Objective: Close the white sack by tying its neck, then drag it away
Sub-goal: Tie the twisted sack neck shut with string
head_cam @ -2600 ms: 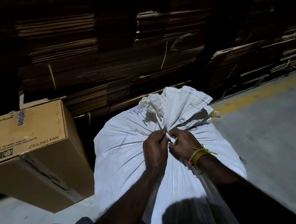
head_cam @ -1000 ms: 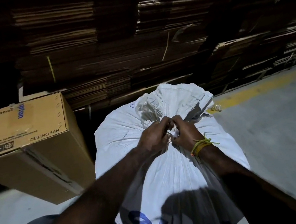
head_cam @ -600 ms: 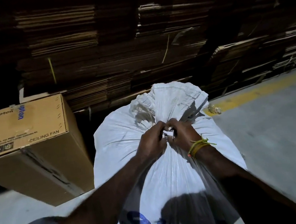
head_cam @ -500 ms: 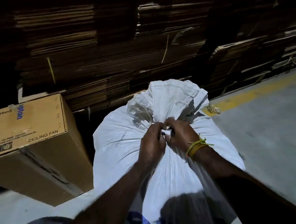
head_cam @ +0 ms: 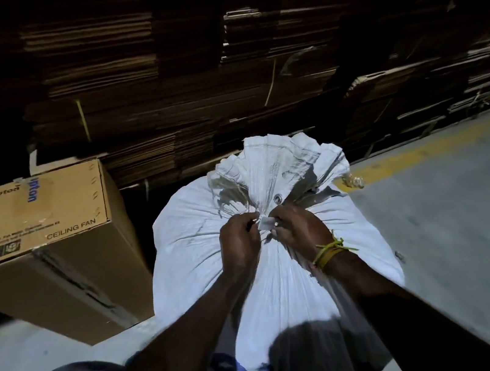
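The full sack (head_cam: 271,277) stands on the floor (head_cam: 466,214), soft, woven and probably heavy, so its gathered neck (head_cam: 266,194) is the handhold, where left hand (head_cam: 240,243) and right hand (head_cam: 300,231) pinch a white tie (head_cam: 266,223).

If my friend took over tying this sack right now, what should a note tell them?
Left hand and right hand: both pinch the white tie strip at the gathered neck of the white sack.
Sack stands on the floor, beside the Crompton ceiling fan carton.
Done: neck bunched, strip round it.
Left: finish the knot, then drag the sack away.
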`<state>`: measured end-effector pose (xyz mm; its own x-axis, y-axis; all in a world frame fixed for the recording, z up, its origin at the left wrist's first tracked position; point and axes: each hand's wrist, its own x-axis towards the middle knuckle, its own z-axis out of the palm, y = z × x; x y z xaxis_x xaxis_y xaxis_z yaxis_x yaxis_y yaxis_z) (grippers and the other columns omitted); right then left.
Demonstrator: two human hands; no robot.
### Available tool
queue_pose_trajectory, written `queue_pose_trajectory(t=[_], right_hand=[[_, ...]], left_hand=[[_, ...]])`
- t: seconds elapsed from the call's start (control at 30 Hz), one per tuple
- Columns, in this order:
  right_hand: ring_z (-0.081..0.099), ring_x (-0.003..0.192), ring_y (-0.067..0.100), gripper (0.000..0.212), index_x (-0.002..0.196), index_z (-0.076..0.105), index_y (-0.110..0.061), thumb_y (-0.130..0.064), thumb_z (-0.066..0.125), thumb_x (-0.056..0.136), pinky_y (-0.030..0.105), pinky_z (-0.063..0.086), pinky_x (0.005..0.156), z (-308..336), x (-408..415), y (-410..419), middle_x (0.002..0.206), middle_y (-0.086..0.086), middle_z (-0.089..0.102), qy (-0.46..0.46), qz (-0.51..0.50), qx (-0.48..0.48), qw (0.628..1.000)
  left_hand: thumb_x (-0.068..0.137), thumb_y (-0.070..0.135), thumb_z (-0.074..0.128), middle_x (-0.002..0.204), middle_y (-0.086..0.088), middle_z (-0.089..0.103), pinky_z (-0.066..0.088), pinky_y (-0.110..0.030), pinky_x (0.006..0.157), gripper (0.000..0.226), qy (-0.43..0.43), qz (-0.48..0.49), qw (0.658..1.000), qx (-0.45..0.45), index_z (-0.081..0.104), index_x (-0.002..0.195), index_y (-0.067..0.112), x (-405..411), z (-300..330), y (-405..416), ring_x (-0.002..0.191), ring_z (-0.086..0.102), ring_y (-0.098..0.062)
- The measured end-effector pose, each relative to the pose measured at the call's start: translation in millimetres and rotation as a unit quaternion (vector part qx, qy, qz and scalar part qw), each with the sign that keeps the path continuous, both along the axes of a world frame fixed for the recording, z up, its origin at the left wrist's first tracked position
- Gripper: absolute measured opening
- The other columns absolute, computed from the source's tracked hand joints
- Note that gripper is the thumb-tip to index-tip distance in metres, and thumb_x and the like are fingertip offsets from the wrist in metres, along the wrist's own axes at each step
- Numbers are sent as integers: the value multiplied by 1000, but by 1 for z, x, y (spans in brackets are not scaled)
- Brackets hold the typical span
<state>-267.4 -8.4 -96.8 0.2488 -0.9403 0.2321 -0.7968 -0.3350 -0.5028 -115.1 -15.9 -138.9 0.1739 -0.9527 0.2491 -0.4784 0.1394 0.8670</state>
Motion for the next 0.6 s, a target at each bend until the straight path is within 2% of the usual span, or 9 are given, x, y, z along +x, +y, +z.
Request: queue_pose_trajectory(t=[0.1, 0.17, 0.23, 0.3, 0.4, 0.47, 0.53, 0.6], right_hand=[[57, 87, 26, 35, 94, 63, -17, -40, 42, 77, 39, 47, 71, -2, -5, -1, 89, 6, 62, -17, 0, 1, 1000], [58, 82, 21, 29, 92, 61, -21, -40, 44, 77, 39, 48, 71, 1, -3, -2, 86, 2, 63, -64, -10, 19, 998], [60, 82, 16, 23, 95, 60, -26, -35, 53, 75, 37, 50, 73, 2, 3, -4, 86, -3, 64, -112, -31, 44, 992], [61, 84, 16, 24, 98, 59, -29, -32, 60, 74, 36, 52, 74, 0, 13, -5, 86, -9, 61, -131, -47, 59, 989], [58, 89, 18, 22, 97, 62, -29, -36, 59, 77, 32, 47, 76, -5, 23, -5, 88, -7, 60, -71, -40, 39, 996], [57, 91, 19, 24, 94, 64, -29, -43, 56, 76, 33, 47, 76, -4, 23, -8, 89, -4, 61, -36, -40, 48, 997], [59, 90, 19, 28, 90, 65, -31, -48, 56, 70, 35, 49, 74, 0, 21, -12, 86, -6, 61, -38, -48, 85, 995], [60, 91, 19, 24, 88, 66, -33, -47, 61, 69, 33, 48, 72, 3, 22, -15, 84, -7, 59, -32, -49, 110, 992]], left_hand=[[70, 15, 61, 70, 0, 66, 44, -28, 64, 19, -92, -99, 991, 17, 77, 81, 16, 14, 20, -6, 75, 65, -17], [69, 21, 55, 70, -9, 62, 35, -30, 60, 18, -157, -150, 976, -14, 70, 73, 11, 23, 27, -10, 73, 61, -24], [71, 34, 59, 71, -11, 64, 36, -32, 57, 25, -152, -161, 975, -5, 65, 70, 10, 30, 22, -13, 70, 63, -23], [69, 43, 70, 67, -9, 66, 44, -36, 59, 36, -114, -160, 980, 34, 65, 71, 8, 35, 11, -17, 64, 61, -11], [71, 30, 82, 68, -7, 71, 51, -37, 60, 24, -81, -176, 979, 68, 71, 75, 8, 46, 5, -29, 63, 59, -4], [73, 21, 84, 70, 1, 73, 52, -28, 60, 11, -78, -234, 965, 90, 77, 78, 13, 55, 12, -39, 63, 61, 2], [76, 13, 81, 73, 11, 73, 47, -16, 61, 11, -88, -292, 947, 104, 81, 87, 16, 59, 22, -45, 64, 62, 7], [79, 9, 78, 80, 11, 76, 50, -16, 62, 15, -91, -317, 937, 112, 82, 92, 16, 59, 24, -50, 69, 67, 5]])
